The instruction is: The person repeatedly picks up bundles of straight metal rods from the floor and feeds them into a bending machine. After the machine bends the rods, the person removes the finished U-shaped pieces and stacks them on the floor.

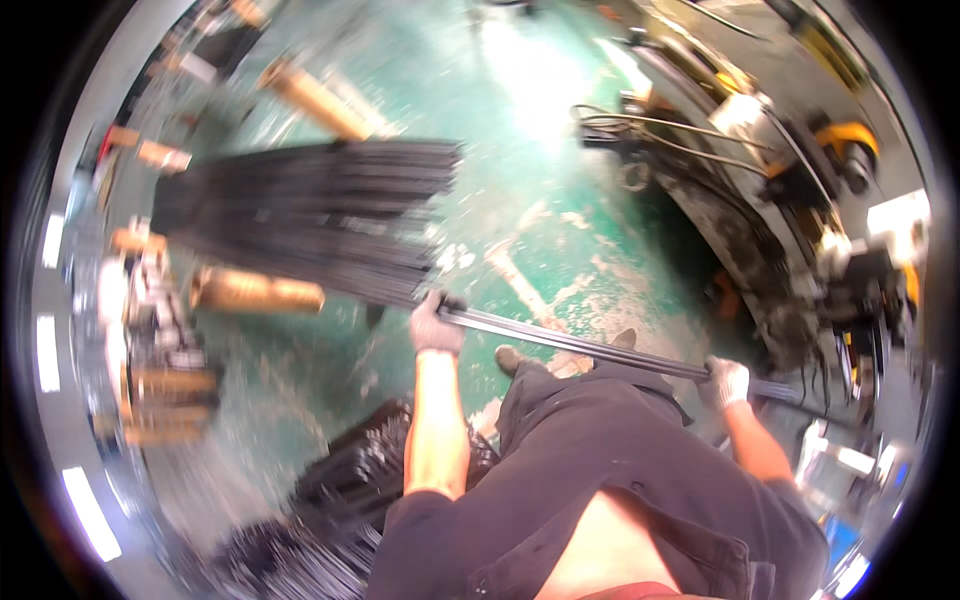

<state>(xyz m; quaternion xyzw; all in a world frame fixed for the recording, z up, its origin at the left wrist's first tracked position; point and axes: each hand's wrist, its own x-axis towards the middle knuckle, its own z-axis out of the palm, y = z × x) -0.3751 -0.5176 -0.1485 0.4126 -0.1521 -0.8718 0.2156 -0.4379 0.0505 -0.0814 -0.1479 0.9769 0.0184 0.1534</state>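
Long, thin dark metal bars [570, 345] lie across the front of my body, tilted down toward the right. My left hand [437, 325], in a pale work glove, is closed around them near their left end. Farther along, my right hand [724, 384], gloved too, grips the same bars, which run on past it to the right. How many bars I hold cannot be made out. Just beyond my left hand spreads a wide layer of similar dark bars [310, 200], blurred by motion.
Wooden beams [260, 291] and a thick wooden post [315, 98] lie by the layer of bars. A dark pile of metal pieces [350, 470] sits at the lower left. Machinery with cables [730, 220] lines the right side. The green floor [500, 200] is worn.
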